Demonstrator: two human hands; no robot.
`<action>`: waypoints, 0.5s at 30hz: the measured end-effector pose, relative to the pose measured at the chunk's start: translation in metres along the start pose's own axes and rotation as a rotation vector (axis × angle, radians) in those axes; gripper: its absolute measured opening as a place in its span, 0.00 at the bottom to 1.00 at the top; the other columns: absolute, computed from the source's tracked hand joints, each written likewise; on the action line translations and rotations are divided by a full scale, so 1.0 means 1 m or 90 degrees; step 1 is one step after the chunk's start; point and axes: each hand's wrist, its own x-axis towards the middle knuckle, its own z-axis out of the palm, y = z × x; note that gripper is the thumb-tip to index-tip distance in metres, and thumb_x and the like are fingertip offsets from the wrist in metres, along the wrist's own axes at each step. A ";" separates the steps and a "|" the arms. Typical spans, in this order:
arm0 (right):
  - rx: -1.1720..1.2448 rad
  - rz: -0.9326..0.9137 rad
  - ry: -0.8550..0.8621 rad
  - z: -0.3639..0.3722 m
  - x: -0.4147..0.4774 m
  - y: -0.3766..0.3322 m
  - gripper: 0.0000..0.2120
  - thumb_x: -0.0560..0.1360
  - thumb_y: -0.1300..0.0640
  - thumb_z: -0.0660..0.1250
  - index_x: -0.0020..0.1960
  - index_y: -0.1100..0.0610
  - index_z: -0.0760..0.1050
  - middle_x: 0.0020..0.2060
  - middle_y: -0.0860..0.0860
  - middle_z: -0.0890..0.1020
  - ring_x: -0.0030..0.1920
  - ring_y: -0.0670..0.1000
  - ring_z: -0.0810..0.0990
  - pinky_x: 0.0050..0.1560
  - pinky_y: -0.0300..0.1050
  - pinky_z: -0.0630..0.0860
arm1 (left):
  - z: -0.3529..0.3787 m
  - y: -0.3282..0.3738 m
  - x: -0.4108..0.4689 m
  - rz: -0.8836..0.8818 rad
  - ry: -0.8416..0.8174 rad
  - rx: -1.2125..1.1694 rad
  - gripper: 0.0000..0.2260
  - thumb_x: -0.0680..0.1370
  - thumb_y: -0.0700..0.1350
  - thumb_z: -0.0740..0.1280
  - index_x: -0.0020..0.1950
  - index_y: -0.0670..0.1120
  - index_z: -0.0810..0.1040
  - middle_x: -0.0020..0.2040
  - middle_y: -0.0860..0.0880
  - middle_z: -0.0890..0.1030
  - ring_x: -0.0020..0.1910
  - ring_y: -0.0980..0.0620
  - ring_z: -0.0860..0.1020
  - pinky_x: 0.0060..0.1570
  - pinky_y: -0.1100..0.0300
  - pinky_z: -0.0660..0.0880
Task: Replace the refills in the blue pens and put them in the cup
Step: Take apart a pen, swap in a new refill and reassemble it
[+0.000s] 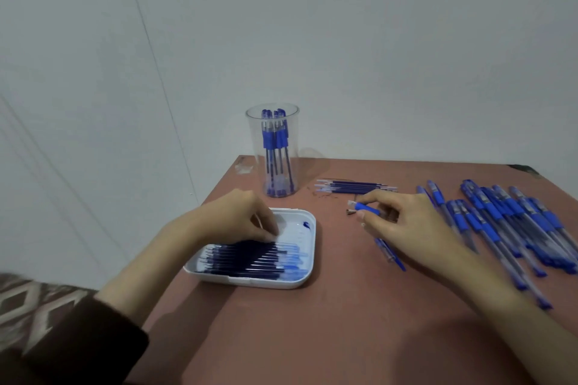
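A clear plastic cup [272, 134] stands at the table's far left with several blue pens upright inside. A white tray [305, 272] in front of it holds several dark blue refills [250, 259]. My left hand [244, 219] reaches into the tray, fingertips curled down onto the refills' near ends; whether it pinches one I cannot tell. My right hand [403, 222] pinches a blue pen's grip section [367, 208] between thumb and fingers, and the pen's barrel [391, 255] pokes out under the palm. Several loose refills [353, 187] lie behind that hand.
A heap of several blue pens [513, 225] covers the right side of the reddish-brown table [312, 337]. A small dark pen tip [349, 212] lies by my right thumb. The table's left edge runs diagonally beside the tray; a pale wall stands behind.
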 end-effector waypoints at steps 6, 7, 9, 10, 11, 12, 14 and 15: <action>0.000 0.010 0.002 0.001 0.000 -0.002 0.05 0.72 0.48 0.68 0.46 0.46 0.81 0.30 0.49 0.80 0.34 0.49 0.77 0.40 0.51 0.75 | 0.000 -0.005 -0.002 -0.017 -0.037 -0.050 0.05 0.73 0.41 0.72 0.45 0.52 0.83 0.44 0.54 0.83 0.41 0.62 0.78 0.46 0.72 0.72; -0.002 0.011 0.001 0.001 0.000 -0.001 0.06 0.72 0.48 0.68 0.46 0.46 0.81 0.30 0.49 0.80 0.34 0.49 0.77 0.40 0.51 0.75 | 0.000 -0.004 -0.002 -0.019 -0.047 -0.051 0.06 0.73 0.41 0.72 0.44 0.53 0.82 0.45 0.54 0.83 0.42 0.60 0.78 0.47 0.69 0.72; -0.001 0.010 -0.003 0.001 0.001 -0.001 0.06 0.72 0.48 0.67 0.46 0.46 0.81 0.31 0.49 0.81 0.34 0.49 0.77 0.40 0.51 0.76 | -0.001 -0.003 -0.001 -0.023 -0.070 -0.045 0.06 0.74 0.41 0.71 0.43 0.53 0.81 0.45 0.53 0.83 0.44 0.57 0.78 0.49 0.66 0.73; 0.001 0.010 -0.004 0.001 0.001 0.000 0.06 0.72 0.48 0.67 0.46 0.46 0.81 0.31 0.49 0.81 0.34 0.50 0.77 0.40 0.51 0.76 | -0.001 -0.003 0.000 -0.025 -0.081 -0.037 0.06 0.74 0.41 0.70 0.43 0.52 0.80 0.46 0.52 0.83 0.45 0.56 0.78 0.50 0.65 0.73; 0.001 0.010 -0.004 0.000 0.001 -0.001 0.06 0.72 0.47 0.67 0.46 0.46 0.81 0.31 0.49 0.81 0.34 0.50 0.77 0.41 0.51 0.76 | -0.002 -0.003 0.000 -0.028 -0.089 -0.027 0.05 0.75 0.42 0.70 0.43 0.52 0.80 0.46 0.52 0.83 0.46 0.56 0.78 0.50 0.64 0.73; 0.002 0.010 -0.005 0.000 0.001 0.000 0.07 0.72 0.47 0.67 0.47 0.46 0.81 0.31 0.49 0.81 0.35 0.50 0.78 0.41 0.51 0.76 | -0.002 -0.003 0.000 -0.030 -0.092 -0.019 0.04 0.75 0.42 0.70 0.43 0.52 0.79 0.45 0.53 0.82 0.46 0.55 0.78 0.50 0.64 0.73; 0.002 0.008 -0.006 0.000 0.001 0.000 0.07 0.72 0.47 0.67 0.47 0.46 0.81 0.31 0.50 0.81 0.35 0.51 0.78 0.41 0.52 0.76 | -0.002 -0.003 0.000 -0.029 -0.081 -0.015 0.04 0.75 0.43 0.69 0.43 0.52 0.78 0.44 0.55 0.80 0.46 0.55 0.77 0.49 0.65 0.73; 0.001 0.006 -0.006 0.000 0.001 0.000 0.07 0.72 0.47 0.67 0.48 0.46 0.81 0.31 0.50 0.81 0.35 0.51 0.78 0.41 0.52 0.76 | -0.002 -0.003 0.001 -0.028 -0.073 -0.015 0.04 0.75 0.44 0.69 0.44 0.52 0.77 0.44 0.55 0.79 0.46 0.55 0.77 0.48 0.66 0.72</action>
